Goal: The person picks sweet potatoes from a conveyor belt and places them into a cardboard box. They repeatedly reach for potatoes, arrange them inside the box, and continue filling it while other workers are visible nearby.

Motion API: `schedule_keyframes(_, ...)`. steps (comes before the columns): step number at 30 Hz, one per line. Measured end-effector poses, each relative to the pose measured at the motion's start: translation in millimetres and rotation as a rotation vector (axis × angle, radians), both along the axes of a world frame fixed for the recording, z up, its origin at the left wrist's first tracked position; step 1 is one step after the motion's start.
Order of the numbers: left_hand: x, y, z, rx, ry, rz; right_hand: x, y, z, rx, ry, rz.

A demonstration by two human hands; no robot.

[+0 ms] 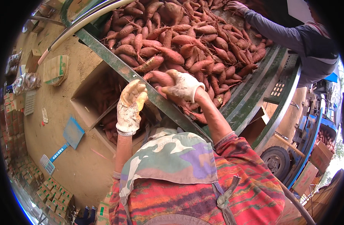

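Note:
A large heap of red-skinned sweet potatoes [186, 42] lies on a green metal sorting table. My right hand [184, 85], in a soiled white work glove, is closed around a sweet potato [160, 78] at the heap's near edge. Just outside the table's green metal rim [112, 59], my left hand [132, 105] is raised in a dirty glove with yellowed fingers. Its fingers are apart and nothing is in it. Below that hand stand open cardboard boxes [86, 108] with sweet potatoes inside, partly in shadow.
Across the heap, a person's gloved hand [237, 6] reaches in. A pale pole [84, 24] crosses the upper left. A blue platform scale [73, 132] stands on the dirt floor, with stacked cartons [55, 197] beyond. A blue vehicle [304, 143] is at right.

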State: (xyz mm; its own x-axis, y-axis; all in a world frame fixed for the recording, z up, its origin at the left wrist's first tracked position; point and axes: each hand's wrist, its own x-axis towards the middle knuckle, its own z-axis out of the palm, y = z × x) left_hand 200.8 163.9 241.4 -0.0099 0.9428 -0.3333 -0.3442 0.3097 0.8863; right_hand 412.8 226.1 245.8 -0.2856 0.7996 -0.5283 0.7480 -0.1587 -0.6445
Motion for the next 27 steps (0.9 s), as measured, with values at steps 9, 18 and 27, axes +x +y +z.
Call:
schedule_keyframes(9,-34,12,-21,-0.038,-0.43,-0.079,-2,13,-18,0.172,0.75,-0.253)
schedule_keyframes(18,-154,-107,-105,-0.418,0.51,-0.019,-9,87,-139,0.541,-0.541,-0.221)
schedule_keyframes(27,-32,-9,-22,0.083,0.196,-0.072,56,40,-72,-0.299,1.547,-0.847)
